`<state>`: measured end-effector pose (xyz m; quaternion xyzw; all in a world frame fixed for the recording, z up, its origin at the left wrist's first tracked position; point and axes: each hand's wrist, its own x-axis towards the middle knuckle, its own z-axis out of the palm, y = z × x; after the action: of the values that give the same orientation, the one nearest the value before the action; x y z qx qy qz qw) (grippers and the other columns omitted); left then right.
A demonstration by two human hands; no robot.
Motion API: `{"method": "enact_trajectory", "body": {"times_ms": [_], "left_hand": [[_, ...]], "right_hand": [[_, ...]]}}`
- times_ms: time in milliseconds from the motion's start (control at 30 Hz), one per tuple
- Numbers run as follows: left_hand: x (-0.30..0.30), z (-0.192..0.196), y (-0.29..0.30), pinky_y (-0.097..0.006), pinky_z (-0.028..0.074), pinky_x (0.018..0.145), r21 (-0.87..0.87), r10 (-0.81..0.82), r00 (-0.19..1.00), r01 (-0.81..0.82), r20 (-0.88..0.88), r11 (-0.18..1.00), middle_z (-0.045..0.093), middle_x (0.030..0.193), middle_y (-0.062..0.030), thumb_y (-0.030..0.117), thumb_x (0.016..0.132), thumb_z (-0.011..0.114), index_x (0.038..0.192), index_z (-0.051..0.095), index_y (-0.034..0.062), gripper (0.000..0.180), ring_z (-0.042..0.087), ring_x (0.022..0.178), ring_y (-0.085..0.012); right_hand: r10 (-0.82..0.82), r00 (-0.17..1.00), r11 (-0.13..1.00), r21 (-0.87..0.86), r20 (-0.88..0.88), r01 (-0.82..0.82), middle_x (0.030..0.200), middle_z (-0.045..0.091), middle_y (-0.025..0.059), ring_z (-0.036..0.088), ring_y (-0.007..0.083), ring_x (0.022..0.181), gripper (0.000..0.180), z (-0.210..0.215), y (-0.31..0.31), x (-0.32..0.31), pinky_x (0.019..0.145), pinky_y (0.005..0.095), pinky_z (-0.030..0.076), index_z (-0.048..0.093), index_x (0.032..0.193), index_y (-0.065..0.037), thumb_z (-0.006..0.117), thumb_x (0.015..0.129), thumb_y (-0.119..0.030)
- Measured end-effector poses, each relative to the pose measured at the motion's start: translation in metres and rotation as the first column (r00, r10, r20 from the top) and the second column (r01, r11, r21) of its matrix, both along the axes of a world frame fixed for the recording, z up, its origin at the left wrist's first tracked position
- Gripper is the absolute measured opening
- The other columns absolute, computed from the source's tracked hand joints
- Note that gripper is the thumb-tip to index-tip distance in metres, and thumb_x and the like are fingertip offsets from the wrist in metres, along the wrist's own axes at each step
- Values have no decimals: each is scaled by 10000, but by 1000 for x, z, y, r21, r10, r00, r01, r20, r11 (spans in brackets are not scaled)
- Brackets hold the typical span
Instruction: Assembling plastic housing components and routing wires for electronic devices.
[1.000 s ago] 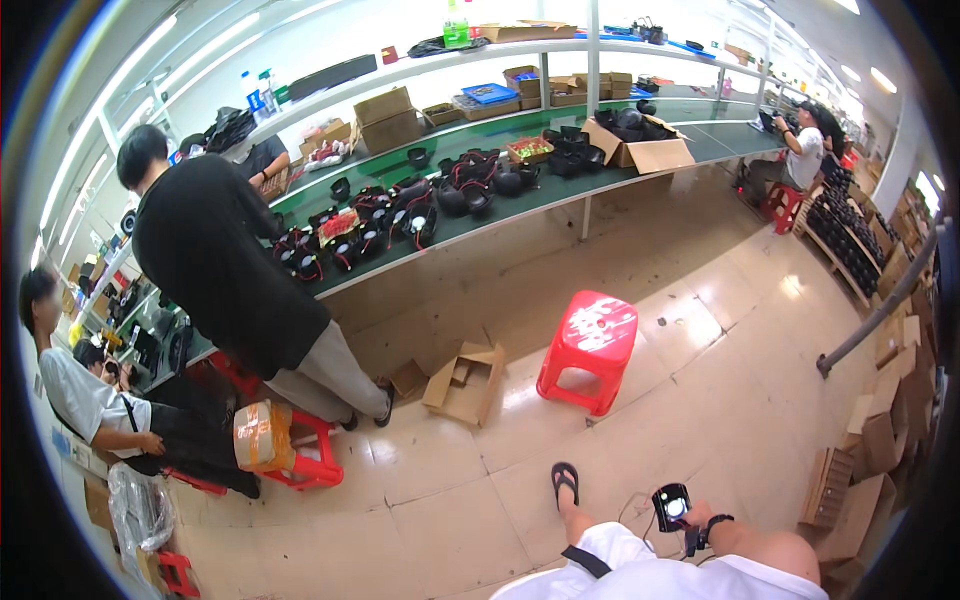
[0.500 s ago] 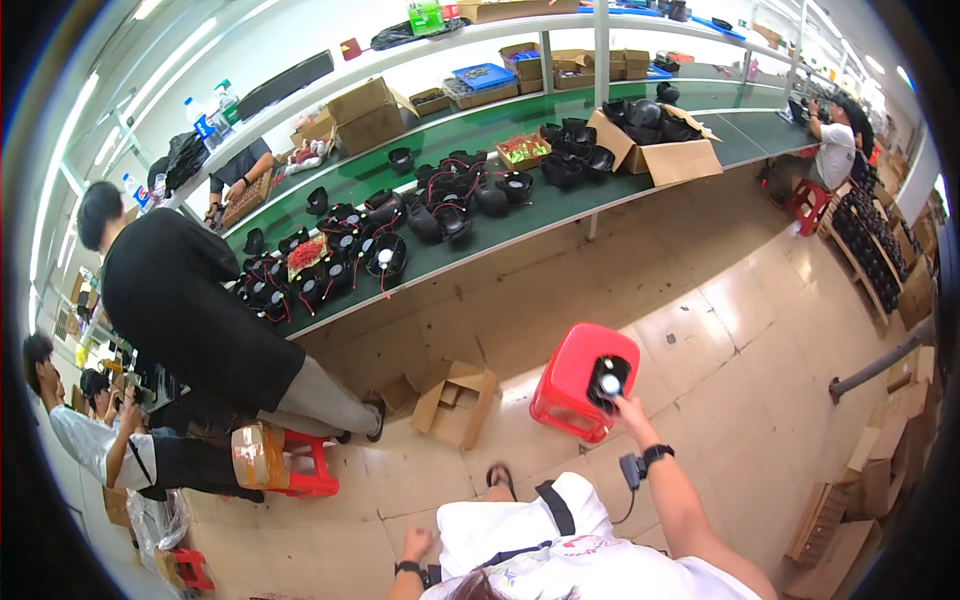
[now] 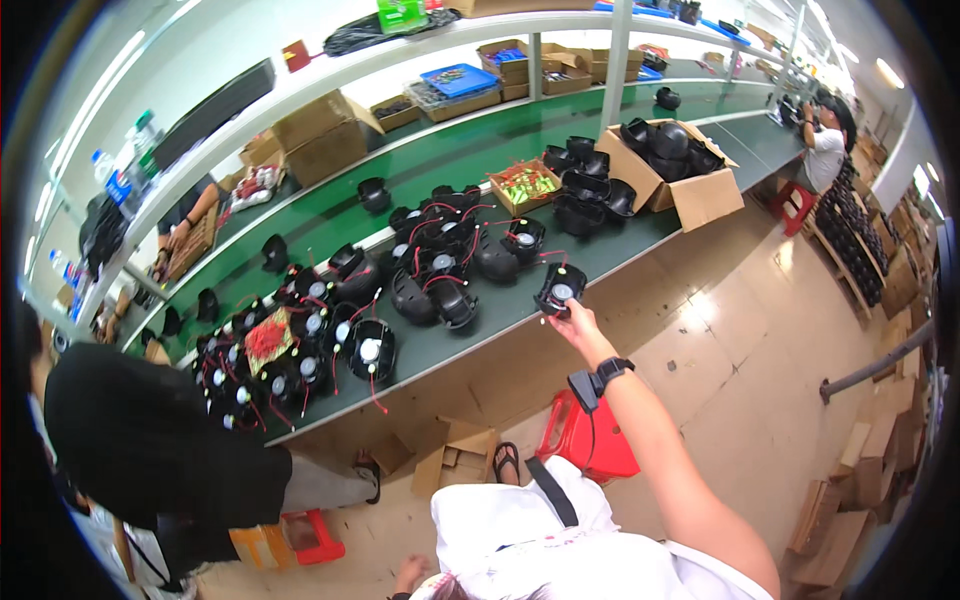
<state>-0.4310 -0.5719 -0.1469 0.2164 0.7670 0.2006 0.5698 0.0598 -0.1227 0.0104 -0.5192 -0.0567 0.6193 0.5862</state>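
My right hand (image 3: 574,320) reaches out to the near edge of the workbench. Its fingers grip a black plastic housing (image 3: 548,298) with a round pale disc in the middle and a red wire. To its left, several similar black housings (image 3: 440,300) with discs and red-and-white-tipped wires cover the green bench. Farther back, an open box of yellow-green and red small parts (image 3: 525,184) stands beside stacked black shells (image 3: 585,205). Down by my lap, my left hand (image 3: 410,573) shows only in part, away from the bench; its fingers are not clear.
A red stool (image 3: 590,435) stands beside my legs, with an open carton (image 3: 455,455) on the floor left of it. At the left, a person in black (image 3: 140,430) is close to the bench. A carton of black shells (image 3: 690,195) sits at the bench's right.
I have moved closer to the bench. My right hand has lifted the black housing off the red stool and carried it up to the bench edge. My left hand has dropped lower in view.
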Motion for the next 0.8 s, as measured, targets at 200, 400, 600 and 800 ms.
{"method": "enact_trajectory", "body": {"times_ms": [200, 400, 600, 800], "left_hand": [[2, 79, 137, -299, 514, 680, 364, 15, 991, 33, -130, 931, 656, 798, -72, 98, 880, 557, 958, 635, -4, 151, 630, 739, -158], [-18, 44, 142, -273, 515, 667, 123, -407, 903, 423, -136, 898, 658, 847, -73, 103, 886, 571, 1106, 584, -12, 248, 623, 752, -149], [4, 29, 131, -300, 509, 711, 12, -336, 942, 336, -18, 942, 674, 855, -96, 104, 859, 587, 1007, 648, 1, 190, 635, 792, -156], [49, 18, 164, -303, 508, 719, -110, -528, 833, 547, 164, 830, 675, 873, -92, 116, 868, 583, 1025, 647, 9, 201, 635, 807, -159]], "right_hand": [[43, 975, 997, -67, 218, -29, 1093, 579, 223, 662, 312, 830, 566, -35, 73, 22, 698, 369, 579, 460, 1227, 72, 617, 907, -368], [349, 859, 935, -198, 375, -294, 1170, 570, 188, 661, 255, 835, 777, -31, 73, 54, 712, 389, 517, 397, 1360, -33, 542, 875, -622], [573, 608, 820, -373, 550, -434, 1039, 658, 85, 645, 189, 852, 583, 19, -30, 140, 722, 321, 485, 537, 1262, -89, 594, 884, -529], [763, 477, 646, -519, 436, -560, 1187, 637, 101, 605, 256, 1080, 547, 34, -308, 251, 900, 396, 480, 591, 1256, -93, 616, 878, -488]]}}
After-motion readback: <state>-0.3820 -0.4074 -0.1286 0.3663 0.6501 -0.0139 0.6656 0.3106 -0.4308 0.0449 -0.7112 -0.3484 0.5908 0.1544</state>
